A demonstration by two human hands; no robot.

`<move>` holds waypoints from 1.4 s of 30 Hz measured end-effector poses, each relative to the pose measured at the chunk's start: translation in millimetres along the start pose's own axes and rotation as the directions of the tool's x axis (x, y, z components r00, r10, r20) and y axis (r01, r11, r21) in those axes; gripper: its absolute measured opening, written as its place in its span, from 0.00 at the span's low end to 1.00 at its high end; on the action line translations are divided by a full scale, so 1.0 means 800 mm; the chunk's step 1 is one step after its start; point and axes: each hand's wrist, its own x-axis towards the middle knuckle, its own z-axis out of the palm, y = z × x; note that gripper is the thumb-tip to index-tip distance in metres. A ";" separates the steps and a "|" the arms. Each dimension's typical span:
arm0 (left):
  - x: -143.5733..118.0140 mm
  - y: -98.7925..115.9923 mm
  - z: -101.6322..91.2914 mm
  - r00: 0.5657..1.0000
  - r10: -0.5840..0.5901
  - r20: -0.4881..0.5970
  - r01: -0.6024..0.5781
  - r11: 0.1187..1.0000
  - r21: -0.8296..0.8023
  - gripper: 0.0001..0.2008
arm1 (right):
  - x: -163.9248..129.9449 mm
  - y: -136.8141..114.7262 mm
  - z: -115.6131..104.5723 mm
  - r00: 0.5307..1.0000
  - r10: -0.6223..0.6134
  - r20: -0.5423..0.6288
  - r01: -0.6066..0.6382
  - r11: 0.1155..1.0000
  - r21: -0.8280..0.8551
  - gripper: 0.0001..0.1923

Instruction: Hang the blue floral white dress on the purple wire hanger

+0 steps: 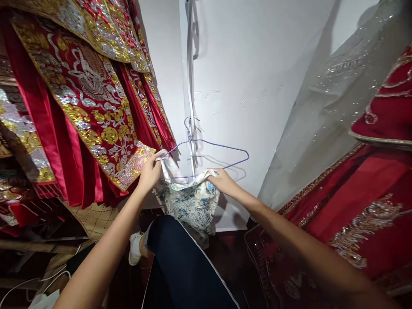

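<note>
A white garment with a blue and green floral print (188, 204) hangs between my two hands, its neckline stretched apart. My left hand (151, 170) pinches its left shoulder at the end of a thin purple wire hanger (219, 145). That end of the hanger passes at the garment's left shoulder. On the other side my right hand (220, 180) grips the right part of the neckline, below the hanger's bare right end. The hanger's hook is up at a vertical metal rail (189, 77) on the wall.
Red costumes with gold and silver embroidery (93, 98) hang at the left. A sheer sparkling cover (322, 86) and a red beaded garment (370, 206) fill the right side. Behind the rail is a white wall (251, 77). White cables (48, 279) lie low at the left.
</note>
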 end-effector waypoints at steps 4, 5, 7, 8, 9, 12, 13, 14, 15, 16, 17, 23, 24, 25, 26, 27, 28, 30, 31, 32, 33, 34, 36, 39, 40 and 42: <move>0.021 0.010 0.002 0.992 0.076 0.102 -0.073 0.997 -0.032 0.18 | -0.005 -0.014 -0.006 0.984 -0.091 -0.155 0.081 0.994 -0.066 0.26; 0.023 0.010 -0.003 0.989 0.088 0.116 -0.087 0.996 -0.013 0.17 | -0.004 -0.013 -0.016 0.966 -0.129 -0.222 0.105 0.988 -0.114 0.32; 0.024 0.009 -0.018 0.979 0.134 0.151 -0.139 0.990 0.019 0.18 | 0.000 -0.006 -0.044 0.901 -0.175 -0.397 0.102 0.975 -0.198 0.40; 0.024 0.010 -0.026 0.972 0.156 0.174 -0.165 0.986 0.036 0.18 | 0.003 0.001 -0.060 0.866 -0.165 -0.473 0.067 0.974 -0.217 0.40; 0.024 0.011 -0.034 0.964 0.174 0.201 -0.188 0.980 0.057 0.19 | 0.005 0.008 -0.076 0.846 -0.126 -0.518 0.011 0.975 -0.220 0.37; 0.026 0.015 -0.049 0.947 0.188 0.260 -0.232 0.961 0.152 0.18 | 0.010 0.026 -0.115 0.910 0.100 -0.403 -0.198 0.958 -0.207 0.17; 0.026 0.016 -0.050 0.944 0.189 0.269 -0.240 0.956 0.171 0.18 | 0.010 0.028 -0.123 0.925 0.148 -0.349 -0.233 0.948 -0.217 0.17; 0.026 0.017 -0.049 0.942 0.192 0.274 -0.245 0.953 0.176 0.18 | 0.010 0.028 -0.128 0.933 0.152 -0.325 -0.234 0.945 -0.229 0.18; 0.026 0.017 -0.048 0.942 0.195 0.275 -0.247 0.954 0.168 0.17 | 0.008 0.025 -0.130 0.937 0.117 -0.330 -0.203 0.950 -0.238 0.17; 0.026 0.016 -0.046 0.942 0.195 0.272 -0.243 0.958 0.155 0.17 | 0.008 0.022 -0.132 0.933 0.061 -0.354 -0.155 0.957 -0.245 0.15; 0.026 0.016 -0.044 0.944 0.192 0.268 -0.236 0.961 0.142 0.17 | 0.007 0.018 -0.132 0.921 0.006 -0.388 -0.114 0.961 -0.254 0.17; 0.018 0.019 -0.041 0.951 0.169 0.260 -0.233 0.943 0.237 0.18 | 0.025 0.018 -0.151 0.949 -0.070 -0.308 -0.093 0.869 -0.485 0.34; 0.016 0.021 -0.041 0.951 0.168 0.258 -0.236 0.936 0.262 0.18 | 0.027 0.019 -0.155 0.971 -0.045 -0.234 -0.082 0.858 -0.507 0.27; 0.014 0.023 -0.042 0.953 0.167 0.254 -0.238 0.930 0.281 0.18 | 0.029 0.020 -0.160 0.988 -0.009 -0.157 -0.075 0.853 -0.516 0.22; 0.013 0.024 -0.043 0.955 0.165 0.248 -0.237 0.925 0.296 0.18 | 0.029 0.019 -0.164 0.994 0.028 -0.102 -0.077 0.850 -0.520 0.19; 0.012 0.026 -0.043 0.957 0.163 0.242 -0.234 0.923 0.306 0.18 | 0.029 0.017 -0.168 0.995 0.057 -0.085 -0.094 0.843 -0.529 0.20; 0.012 0.027 -0.044 0.958 0.162 0.239 -0.233 0.921 0.311 0.19 | 0.028 0.015 -0.170 0.991 0.076 -0.110 -0.124 0.828 -0.546 0.25; 0.013 0.028 -0.045 0.957 0.162 0.242 -0.237 0.916 0.323 0.20 | 0.026 0.009 -0.173 0.975 0.082 -0.207 -0.191 0.785 -0.589 0.45; 0.013 0.029 -0.045 0.956 0.161 0.245 -0.239 0.912 0.334 0.20 | 0.026 0.007 -0.174 0.968 0.077 -0.239 -0.211 0.767 -0.606 0.54; 0.014 0.030 -0.046 0.956 0.157 0.246 -0.238 0.907 0.348 0.20 | 0.027 0.006 -0.174 0.968 0.074 -0.238 -0.210 0.760 -0.615 0.58; 0.014 0.031 -0.046 0.957 0.151 0.248 -0.236 0.902 0.363 0.20 | 0.030 0.006 -0.174 0.978 0.076 -0.195 -0.182 0.765 -0.617 0.57; 0.014 0.032 -0.047 0.958 0.144 0.248 -0.232 0.897 0.376 0.21 | 0.033 0.006 -0.173 0.989 0.081 -0.120 -0.138 0.781 -0.608 0.51; 0.015 0.035 -0.050 0.959 0.137 0.249 -0.229 0.892 0.390 0.21 | 0.040 0.005 -0.174 0.994 0.104 0.020 -0.074 0.816 -0.573 0.33; 0.018 0.038 -0.058 0.954 0.151 0.261 -0.248 0.884 0.396 0.19 | 0.047 -0.001 -0.179 0.987 0.156 0.026 -0.116 0.825 -0.552 0.18; 0.019 0.039 -0.061 0.952 0.154 0.265 -0.256 0.876 0.410 0.19 | 0.047 -0.004 -0.183 0.984 0.176 -0.010 -0.155 0.836 -0.526 0.17; 0.023 0.039 -0.064 0.954 0.150 0.260 -0.257 0.854 0.452 0.17 | 0.043 -0.012 -0.190 0.967 0.253 0.021 -0.228 0.901 -0.368 0.18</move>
